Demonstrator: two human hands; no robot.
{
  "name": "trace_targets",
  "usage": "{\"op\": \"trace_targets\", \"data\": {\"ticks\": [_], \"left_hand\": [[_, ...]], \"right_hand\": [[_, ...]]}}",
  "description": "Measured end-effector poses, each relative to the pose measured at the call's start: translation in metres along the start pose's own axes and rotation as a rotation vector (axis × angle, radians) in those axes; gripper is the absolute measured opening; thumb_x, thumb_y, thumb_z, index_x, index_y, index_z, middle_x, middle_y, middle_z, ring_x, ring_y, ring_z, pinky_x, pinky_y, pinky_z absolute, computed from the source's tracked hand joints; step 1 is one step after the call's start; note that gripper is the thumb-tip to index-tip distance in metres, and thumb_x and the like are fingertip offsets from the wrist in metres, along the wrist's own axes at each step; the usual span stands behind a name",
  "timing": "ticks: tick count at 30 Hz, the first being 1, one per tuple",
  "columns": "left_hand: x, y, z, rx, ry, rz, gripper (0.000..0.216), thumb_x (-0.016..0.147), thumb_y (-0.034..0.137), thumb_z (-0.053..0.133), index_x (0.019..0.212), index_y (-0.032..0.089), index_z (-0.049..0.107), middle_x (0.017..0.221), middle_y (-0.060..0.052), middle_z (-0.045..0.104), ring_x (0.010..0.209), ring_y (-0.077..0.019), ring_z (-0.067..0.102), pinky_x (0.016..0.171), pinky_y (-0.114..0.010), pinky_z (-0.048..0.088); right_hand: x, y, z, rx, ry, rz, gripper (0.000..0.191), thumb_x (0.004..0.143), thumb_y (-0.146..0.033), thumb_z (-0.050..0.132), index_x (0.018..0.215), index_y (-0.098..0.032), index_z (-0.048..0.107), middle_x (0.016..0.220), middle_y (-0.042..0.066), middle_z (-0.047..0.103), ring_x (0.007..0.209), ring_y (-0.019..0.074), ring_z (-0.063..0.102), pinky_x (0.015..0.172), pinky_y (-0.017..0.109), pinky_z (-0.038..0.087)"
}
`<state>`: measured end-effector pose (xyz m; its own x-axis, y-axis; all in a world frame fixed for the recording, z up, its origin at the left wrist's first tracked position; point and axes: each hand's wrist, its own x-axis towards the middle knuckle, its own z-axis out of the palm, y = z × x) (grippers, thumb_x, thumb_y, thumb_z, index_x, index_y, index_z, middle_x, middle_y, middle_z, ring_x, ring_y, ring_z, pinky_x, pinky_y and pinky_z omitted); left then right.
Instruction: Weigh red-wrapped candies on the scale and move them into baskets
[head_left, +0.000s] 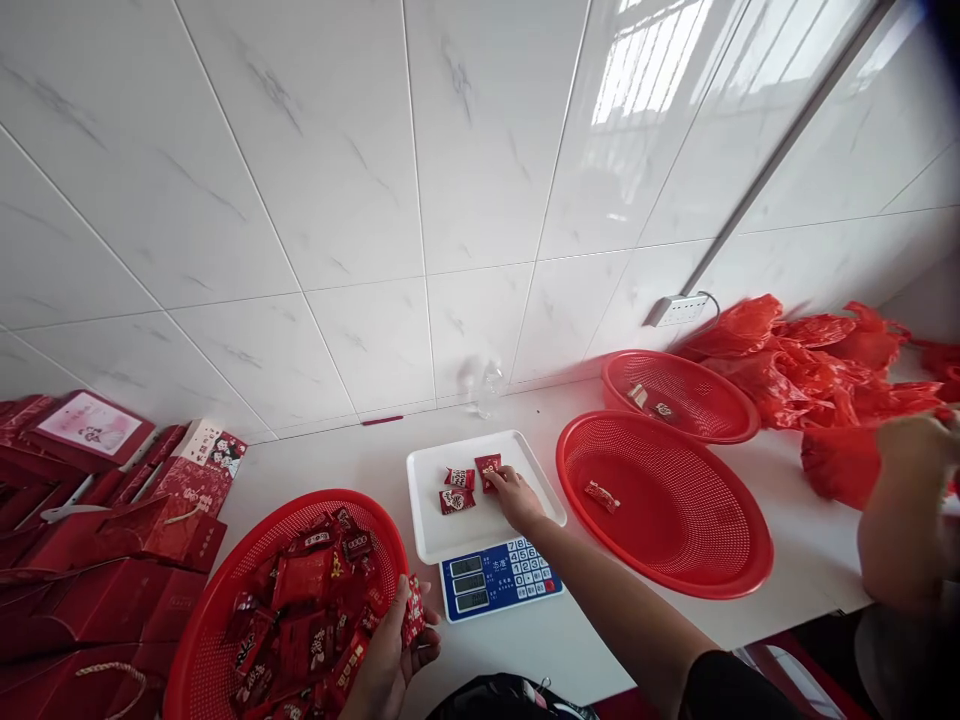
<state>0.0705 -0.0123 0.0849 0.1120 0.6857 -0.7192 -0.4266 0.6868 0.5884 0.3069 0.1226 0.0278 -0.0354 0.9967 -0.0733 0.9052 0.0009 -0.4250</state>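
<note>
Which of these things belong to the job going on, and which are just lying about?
Apparently in use:
- patterned red packet, held in the left hand
- dark red packet, under the right hand's fingertips
- scale with its white tray
- basket of packets

Seemingly just lying about:
- thin red stick by the wall
- power strip

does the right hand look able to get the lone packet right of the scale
Likely yes: the right hand is close by at the tray, and nothing covers the packet in its open basket.
</note>
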Motion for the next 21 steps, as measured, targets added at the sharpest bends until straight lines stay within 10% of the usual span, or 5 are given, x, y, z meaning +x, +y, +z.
{"op": "trace_targets", "data": {"ticks": [10,14,21], "left_hand": [[-0.001,0.010,-0.004,-0.052,-0.001,0.030,0.053,0.073,0.056,0.058,0.103,0.013,0.057,0.071,-0.005,0.062,0.057,-0.0119,0.057,0.061,-0.027,0.048],[0.004,0.009,-0.008,-0.039,0.004,0.021,0.054,0.072,0.056,0.059,0.104,0.013,0.057,0.072,-0.005,0.062,0.057,-0.0119,0.057,0.061,-0.027,0.048],[-0.001,0.015,0.009,-0.046,-0.052,0.039,0.046,0.072,0.053,0.061,0.096,0.014,0.059,0.069,-0.004,0.061,0.055,-0.0099,0.055,0.059,-0.024,0.048]], "right_hand": [[-0.014,0.075,-0.064,0.110,0.569,0.222,0.038,0.088,-0.030,0.031,0.117,-0.020,0.055,0.109,0.012,0.056,0.102,0.0243,0.050,0.090,0.040,0.039],[-0.025,0.086,-0.069,-0.086,0.410,0.469,0.046,0.085,-0.034,0.038,0.128,-0.021,0.046,0.133,0.017,0.041,0.126,0.0365,0.029,0.094,0.057,0.029],[-0.008,-0.025,-0.010,-0.031,-0.066,-0.123,0.055,0.086,-0.048,0.038,0.138,-0.033,0.029,0.150,0.005,0.019,0.137,0.0277,0.008,0.106,0.050,0.016]]}}
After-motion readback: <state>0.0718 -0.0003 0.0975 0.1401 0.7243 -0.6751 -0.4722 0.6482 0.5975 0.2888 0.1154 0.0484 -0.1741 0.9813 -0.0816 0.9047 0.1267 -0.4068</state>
